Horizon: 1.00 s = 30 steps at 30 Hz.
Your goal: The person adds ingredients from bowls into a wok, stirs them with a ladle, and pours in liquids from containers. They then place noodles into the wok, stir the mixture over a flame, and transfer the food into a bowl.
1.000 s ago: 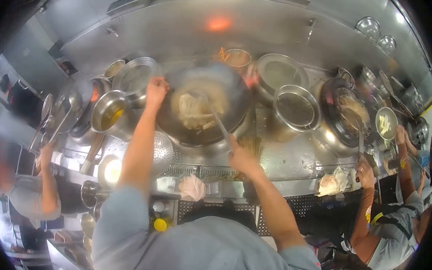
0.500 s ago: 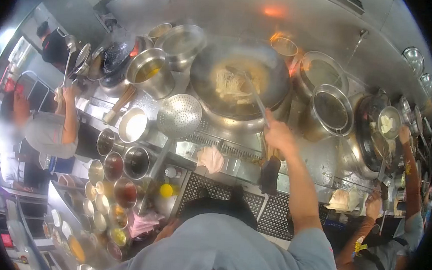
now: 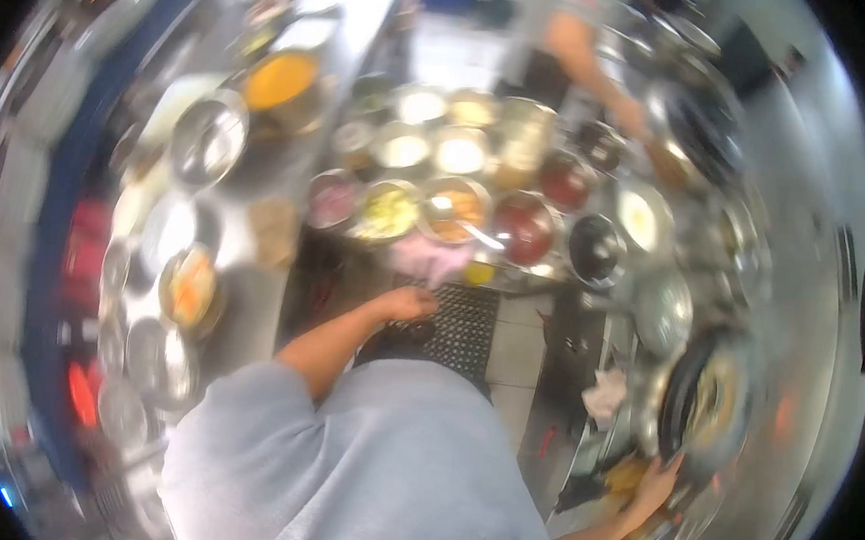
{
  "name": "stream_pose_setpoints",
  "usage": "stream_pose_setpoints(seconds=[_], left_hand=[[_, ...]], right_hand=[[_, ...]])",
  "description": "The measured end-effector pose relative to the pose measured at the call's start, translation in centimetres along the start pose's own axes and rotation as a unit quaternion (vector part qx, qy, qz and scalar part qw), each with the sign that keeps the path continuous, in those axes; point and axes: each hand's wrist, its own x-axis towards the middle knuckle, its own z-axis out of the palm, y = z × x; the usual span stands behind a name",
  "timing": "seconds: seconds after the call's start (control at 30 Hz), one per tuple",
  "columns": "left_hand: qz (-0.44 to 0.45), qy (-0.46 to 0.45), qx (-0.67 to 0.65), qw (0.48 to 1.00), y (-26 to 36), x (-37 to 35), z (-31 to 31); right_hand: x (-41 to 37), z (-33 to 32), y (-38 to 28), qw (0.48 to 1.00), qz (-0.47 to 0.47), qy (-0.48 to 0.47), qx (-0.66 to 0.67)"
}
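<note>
My right hand (image 3: 650, 486) is closed at the near rim of a large dark wok (image 3: 682, 403) at the lower right, with pale food (image 3: 717, 390) inside. It grips a long-handled ladle, whose handle is mostly lost in the blur. My left hand (image 3: 407, 304) is in front of my body, fingers loosely curled, with nothing visible in them. Just beyond it a pink cloth (image 3: 431, 258) hangs below a row of metal pots. Among these are a pot of red sauce (image 3: 525, 231), one of yellow-green pieces (image 3: 391, 210), and one of orange food with a spoon (image 3: 473, 235) resting in it.
A perforated skimmer (image 3: 662, 311) lies between the pots and my wok. At the upper right a co-worker's arm (image 3: 601, 81) reaches toward another wok (image 3: 698, 133). The left counter holds a steel bowl (image 3: 209, 141) and a bowl of orange food (image 3: 190, 291). A perforated mat (image 3: 464, 324) covers the floor.
The view has swung left, away from the stove, so the wok now sits at the lower right. My left hand has come into clear view near the pots. My right hand stays by the wok.
</note>
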Motion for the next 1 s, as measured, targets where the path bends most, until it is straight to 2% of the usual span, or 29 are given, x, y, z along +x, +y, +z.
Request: stream_pose_setpoints(seconds=[0.03, 0.07, 0.1, 0.13, 0.17, 0.2, 0.23, 0.27, 0.3, 0.33, 0.37, 0.4, 0.43, 0.53, 0.57, 0.63, 0.67, 0.7, 0.77, 0.8, 0.83, 0.87, 0.93, 0.97, 1.0], left_hand=[[-0.018, -0.01, -0.082, 0.996, -0.9, -1.9, -0.2], [-0.027, -0.022, -0.015, 0.999, -2.3, -4.1, -0.4], [-0.035, -0.038, 0.053, 0.997, -3.5, -6.4, -0.7], [-0.039, -0.054, 0.125, 0.99, -5.3, -9.0, -0.7], [-0.075, -0.024, 0.077, 0.994, -7.9, -10.7, -0.1], [-0.096, 0.008, 0.048, 0.994, -8.5, -12.8, -0.7], [-0.115, 0.039, 0.023, 0.992, -8.3, -15.2, -1.9], [-0.132, 0.067, 0.001, 0.989, -7.6, -17.4, -2.8], [-0.092, 0.218, -0.039, 0.971, -6.9, -19.3, -3.2], [-0.053, 0.376, -0.182, 0.907, -7.6, -19.6, -3.1], [-0.052, 0.496, -0.176, 0.848, -6.1, -20.8, -5.0], [-0.075, 0.577, -0.176, 0.794, -5.7, -21.4, -6.7], [-0.098, 0.624, -0.196, 0.75, -4.3, -22.2, -8.9], [-0.172, 0.722, -0.042, 0.669, -8.3, -18.2, -13.8], [-0.192, 0.67, -0.058, 0.715, -8.2, -17.3, -15.2], [-0.167, 0.515, -0.03, 0.84, -11.4, -15.7, -18.0], [-0.096, 0.542, -0.13, 0.824, -16.7, -13.4, -17.9], [-0.127, 0.411, -0.235, 0.872, -6.4, -17.4, -19.0], [0.088, 0.359, -0.436, 0.82, -10.3, -15.5, -18.5], [0.11, 0.361, -0.511, 0.773, -6.6, -16.0, -18.1], [0.222, 0.356, -0.566, 0.709, -2.2, -16.1, -17.0], [0.271, 0.331, -0.567, 0.704, 1.5, -15.4, -16.7], [0.312, 0.278, -0.517, 0.747, 8.7, -11.8, -16.4], [0.336, 0.249, -0.488, 0.766, 12.1, -9.8, -15.8], [0.36, 0.225, -0.455, 0.783, 15.7, -8.0, -15.1]], right_hand=[[-0.3, 0.6, -2.6, 0.996, -0.013, 0.03, 0.079], [-0.3, 0.7, -7.4, 0.977, 0.03, -0.093, 0.189], [-0.9, 4.2, -11.0, 0.91, -0.041, -0.124, 0.395], [-2.4, 4.8, -16.0, 0.932, -0.102, -0.216, 0.273], [-3.9, 5.4, -21.0, 0.926, -0.183, -0.291, 0.153], [-5.0, 6.3, -25.2, 0.871, -0.259, -0.388, 0.152], [-6.1, 11.4, -25.8, 0.821, -0.357, -0.406, 0.183], [-7.5, 9.0, -29.7, 0.784, -0.345, -0.486, 0.173], [-9.0, 5.7, -34.2, 0.744, -0.328, -0.56, 0.161], [-9.4, 4.1, -36.4, 0.733, -0.342, -0.562, 0.174], [-9.8, 3.0, -38.3, 0.721, -0.356, -0.565, 0.186], [-10.0, 2.5, -39.6, 0.706, -0.371, -0.569, 0.199], [-9.7, 3.1, -40.0, 0.731, -0.393, -0.534, 0.164], [-8.2, 2.2, -41.4, 0.777, -0.422, -0.452, 0.117], [-7.4, 2.4, -40.8, 0.785, -0.412, -0.443, 0.135], [-7.2, 2.9, -39.5, 0.796, -0.401, -0.414, 0.184], [-7.4, 3.0, -38.0, 0.814, -0.372, -0.393, 0.212], [-8.0, 3.8, -36.1, 0.822, -0.345, -0.387, 0.236], [-8.9, 3.2, -33.2, 0.841, -0.278, -0.382, 0.264], [-9.2, 2.5, -31.3, 0.847, -0.245, -0.39, 0.267], [-9.6, 3.4, -28.7, 0.864, -0.209, -0.342, 0.305], [-10.0, 3.9, -26.2, 0.876, -0.181, -0.297, 0.333], [-8.7, -3.1, -21.9, 0.931, -0.036, -0.262, 0.251], [-8.0, -7.3, -19.8, 0.936, 0.046, -0.234, 0.259], [-7.5, -5.4, -15.9, 0.967, 0.001, -0.012, 0.256]])
